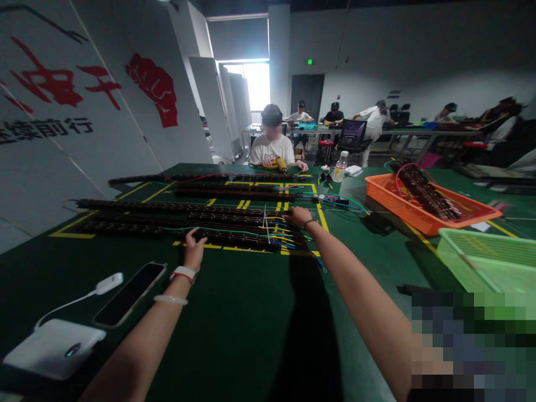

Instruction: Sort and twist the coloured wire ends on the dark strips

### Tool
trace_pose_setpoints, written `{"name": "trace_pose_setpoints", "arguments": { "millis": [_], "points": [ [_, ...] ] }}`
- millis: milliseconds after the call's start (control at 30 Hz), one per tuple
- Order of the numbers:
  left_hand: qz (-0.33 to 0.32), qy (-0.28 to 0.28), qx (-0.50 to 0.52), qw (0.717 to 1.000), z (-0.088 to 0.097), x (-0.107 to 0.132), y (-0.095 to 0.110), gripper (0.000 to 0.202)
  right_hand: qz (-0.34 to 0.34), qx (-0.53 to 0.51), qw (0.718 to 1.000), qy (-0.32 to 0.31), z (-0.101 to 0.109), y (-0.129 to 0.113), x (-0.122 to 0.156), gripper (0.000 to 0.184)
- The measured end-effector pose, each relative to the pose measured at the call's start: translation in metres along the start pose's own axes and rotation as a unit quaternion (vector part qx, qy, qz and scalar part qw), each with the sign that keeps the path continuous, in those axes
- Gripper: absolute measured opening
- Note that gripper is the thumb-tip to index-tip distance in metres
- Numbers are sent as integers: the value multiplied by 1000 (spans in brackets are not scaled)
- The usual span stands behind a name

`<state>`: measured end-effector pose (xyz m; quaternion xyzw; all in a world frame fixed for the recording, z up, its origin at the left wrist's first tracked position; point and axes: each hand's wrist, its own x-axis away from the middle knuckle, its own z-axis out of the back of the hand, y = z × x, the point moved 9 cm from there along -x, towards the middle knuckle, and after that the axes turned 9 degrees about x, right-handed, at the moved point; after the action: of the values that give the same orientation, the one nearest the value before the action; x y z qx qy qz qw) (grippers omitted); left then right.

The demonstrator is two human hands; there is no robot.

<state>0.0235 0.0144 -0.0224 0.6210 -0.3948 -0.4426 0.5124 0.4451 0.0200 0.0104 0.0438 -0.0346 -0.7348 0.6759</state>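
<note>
Head camera: on the green table (234,324), marked with yellow tape (73,235), a close row of dark, speckled wire harnesses (167,216) runs across in front of the person, from 9 o'clock towards 3 o'clock. The left hand (195,251) is at the near edge of this row, thumb and finger spread apart, its fingertips over the nearest harness; whether they press on it, I cannot tell. A green wire (226,231) runs along the top there. The right hand (299,216) lies at 2 o'clock from the left one, fingers bent down over the harness ends; whether they pinch a wire, I cannot tell. White cable ties (265,220) stand up just at its 9 o'clock, and loose yellow, blue and red wire ends (288,241) fan out around its 7 o'clock.

From the left hand, a dark-screened smartphone (132,293) lies at 8 o'clock, with a white box-shaped device (54,347) farther out the same way. More harnesses (234,191) lie beyond the row, at 11 o'clock from the right hand. At its 3 o'clock an orange plastic basket (431,223) bears another harness bundle (425,190); a light-green basket (489,251) sits at 4 o'clock from that one. Farther off at 11 o'clock, a co-worker (272,148) holds a yellow tool (281,164).
</note>
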Motion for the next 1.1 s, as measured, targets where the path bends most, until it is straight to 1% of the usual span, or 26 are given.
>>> {"name": "trace_pose_setpoints", "arguments": {
  "millis": [167, 267, 400, 500, 633, 833, 933, 1033, 1100],
  "points": [
    [10, 0, -2, 1000, 2, -9, 1, 47, 6, -8, 1000, -13, 2, -1, 2, 60],
    [22, -8, -3, 1000, 0, -13, 0, 47, 2, -11, 1000, -11, 4, 0, 7, 61],
    [39, -21, -4, 999, -5, -17, -5, 50, -17, -7, 1000, 8, 16, 4, 9, 61],
    [50, -19, -8, 999, -5, -20, -6, 52, -30, 3, 999, 45, 38, 9, 6, 60],
    [59, -10, -13, 998, -3, -25, -6, 50, -34, 15, 994, 105, 79, 13, -1, 59],
    [66, -4, -2, 998, -7, -29, -3, 51, -29, 21, 987, 154, 136, 11, 0, 63],
    [70, 5, 6, 998, -12, -30, -1, 52, -28, 16, 981, 189, 162, 3, 12, 68],
    [72, 22, 9, 997, -14, -31, 1, 51, -15, 13, 970, 242, 188, -10, 35, 71],
    [74, 35, 10, 997, -14, -32, 2, 49, -3, 16, 963, 269, 199, -20, 52, 71]
  ]
}}
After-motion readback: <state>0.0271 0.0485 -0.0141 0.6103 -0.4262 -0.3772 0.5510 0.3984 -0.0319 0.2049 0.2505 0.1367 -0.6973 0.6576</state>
